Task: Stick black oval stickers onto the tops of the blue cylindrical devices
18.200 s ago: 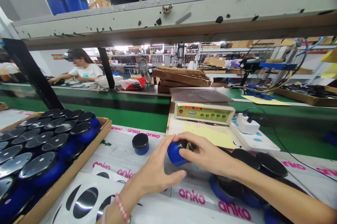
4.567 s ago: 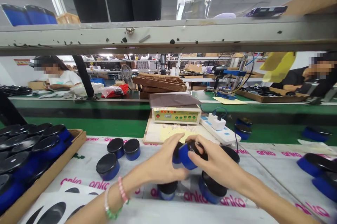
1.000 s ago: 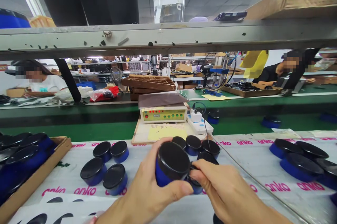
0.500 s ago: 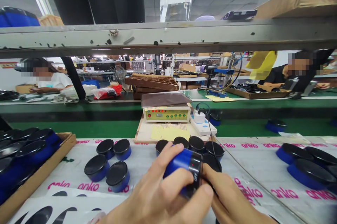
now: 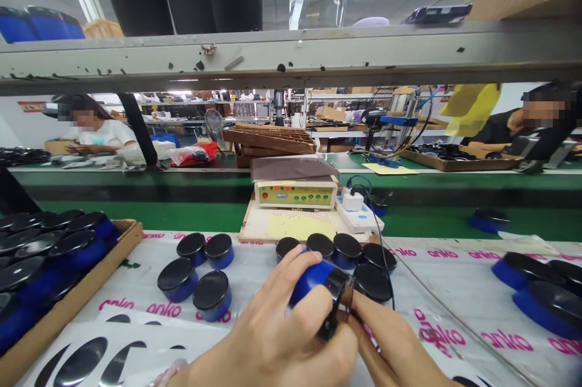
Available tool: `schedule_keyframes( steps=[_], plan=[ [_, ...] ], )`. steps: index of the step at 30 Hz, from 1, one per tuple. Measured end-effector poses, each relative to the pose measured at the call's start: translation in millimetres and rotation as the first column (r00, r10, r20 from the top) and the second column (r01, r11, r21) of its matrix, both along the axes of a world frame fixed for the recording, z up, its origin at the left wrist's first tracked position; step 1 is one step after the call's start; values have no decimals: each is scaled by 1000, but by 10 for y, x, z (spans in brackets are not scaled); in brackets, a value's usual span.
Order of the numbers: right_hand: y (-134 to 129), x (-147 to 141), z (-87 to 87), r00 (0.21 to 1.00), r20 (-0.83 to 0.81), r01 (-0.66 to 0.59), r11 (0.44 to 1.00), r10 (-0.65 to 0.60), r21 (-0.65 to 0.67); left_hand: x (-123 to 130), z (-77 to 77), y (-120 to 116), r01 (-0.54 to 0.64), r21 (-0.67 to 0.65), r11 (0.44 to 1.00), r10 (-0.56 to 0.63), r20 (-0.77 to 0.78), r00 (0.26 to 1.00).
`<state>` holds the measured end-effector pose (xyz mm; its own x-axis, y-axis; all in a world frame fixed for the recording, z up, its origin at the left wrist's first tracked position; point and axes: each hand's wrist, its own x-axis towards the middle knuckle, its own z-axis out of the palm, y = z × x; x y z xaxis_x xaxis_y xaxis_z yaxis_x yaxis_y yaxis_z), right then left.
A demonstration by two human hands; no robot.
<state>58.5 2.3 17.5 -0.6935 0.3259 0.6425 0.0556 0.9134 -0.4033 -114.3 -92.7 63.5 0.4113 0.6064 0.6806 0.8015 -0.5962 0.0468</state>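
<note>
My left hand [image 5: 277, 326] is wrapped round a blue-and-black round housing [image 5: 313, 278], tilted with its black end to the right. My right hand [image 5: 391, 335] is closed at that black end. A thin, dark, see-through edge shows by its fingertips, but what they pinch is mostly hidden. Just behind my hands stands a group of similar housings, black face up, one of them a black-topped housing [image 5: 371, 282]. To the left is a smaller group with another housing [image 5: 211, 295]. White sheets with black oval stickers [image 5: 82, 361] lie by my left forearm.
A cardboard tray [image 5: 130, 238] full of housings stands at the left. More housings [image 5: 548, 308] sit at the right. Behind are a yellow control box [image 5: 295, 195], a power strip [image 5: 359, 217] and a cable [image 5: 431, 299] across the table. A shelf beam [image 5: 254, 62] crosses above; two people work beyond.
The view has shifted, so the scene sits slightly further right. The housing has turned a little in my left hand, and its printed marking is now covered. Both hands stay on it.
</note>
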Motion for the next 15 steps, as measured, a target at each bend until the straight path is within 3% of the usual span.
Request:
schedule_keyframes(
  steps=[2,6,9,11,13,15],
  plan=[
    [3,-9,47,998,61,2,1000,-3,17,-49,-65,-12,-29,6,1000,29,20,999],
    [-23,-23,94,971,236,-9,983,-35,181,-128,-198,-28,-152,-286,946,173,49,984],
    [3,39,71,954,229,68,880,-196,470,-274,-335,-18,-237,-394,888,297,99,950],
    [77,101,76,937,192,134,809,-291,572,-411,-444,1,-340,-442,830,457,191,869],
    [183,119,96,903,237,178,814,-358,553,-509,-563,22,-363,-540,759,555,246,795],
    [285,47,91,858,347,182,856,-379,485,-522,-683,46,-254,-645,721,528,275,803]
  ],
)
